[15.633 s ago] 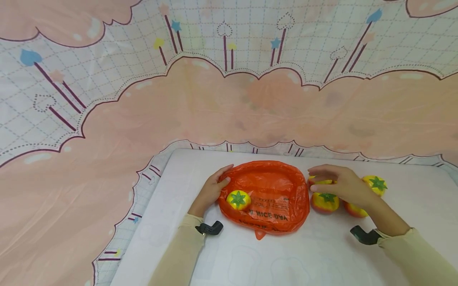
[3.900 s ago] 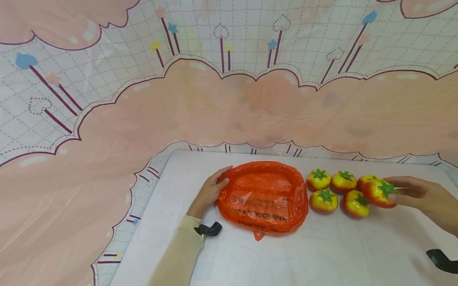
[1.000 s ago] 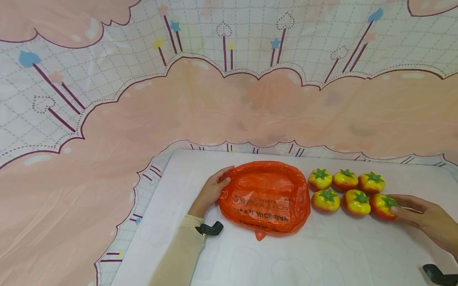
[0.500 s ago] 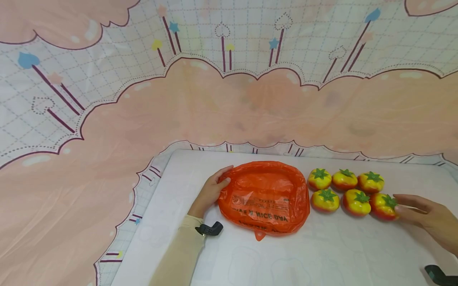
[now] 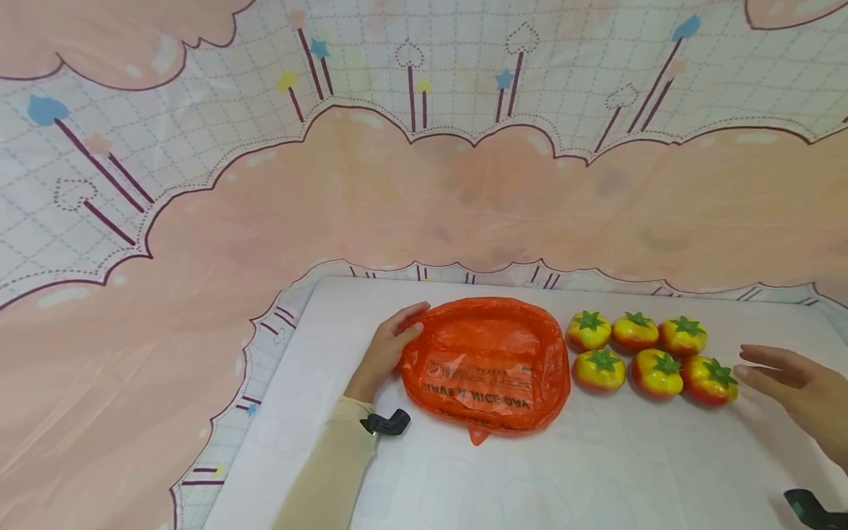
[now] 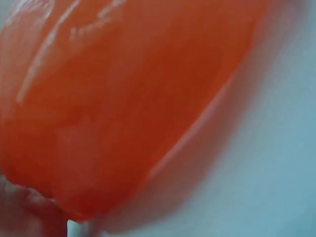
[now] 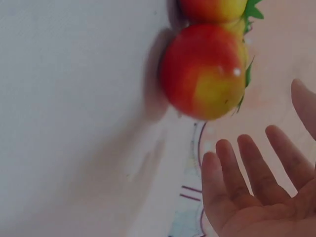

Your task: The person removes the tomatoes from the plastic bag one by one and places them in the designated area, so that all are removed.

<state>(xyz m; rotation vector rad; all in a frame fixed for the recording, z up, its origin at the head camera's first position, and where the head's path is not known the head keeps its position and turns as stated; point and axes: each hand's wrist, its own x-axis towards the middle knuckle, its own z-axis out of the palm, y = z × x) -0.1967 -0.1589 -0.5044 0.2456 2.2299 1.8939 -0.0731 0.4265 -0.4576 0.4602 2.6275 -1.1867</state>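
In the head view my left hand [image 5: 384, 357] is at the left rim of a red plastic bag [image 5: 486, 346], its fingers extended and the thumb by the edge. The bag lies spread open and shows no fruit inside. The left wrist view has the bag [image 6: 123, 98] filling much of the frame, blurred. To its right, several red-and-yellow toy tomatoes with green leafy tops stand in two rows. My right hand [image 5: 798, 386] hovers apart from the rightmost front tomato [image 5: 709, 381], holding nothing. Its fingers spread in the right wrist view, near a tomato [image 7: 205, 71].
A white table [image 5: 596, 471] bears everything, with its back edge near the patterned cloth backdrop [image 5: 424, 199]. A black wrist camera [image 5: 387, 422] sits on the left forearm, and another camera [image 5: 811, 508] shows at lower right.
The tomato once in the bag is gone from it. My right hand carried a tomato to the front row's right end, let it go and drew back right. My left hand shifted slightly.
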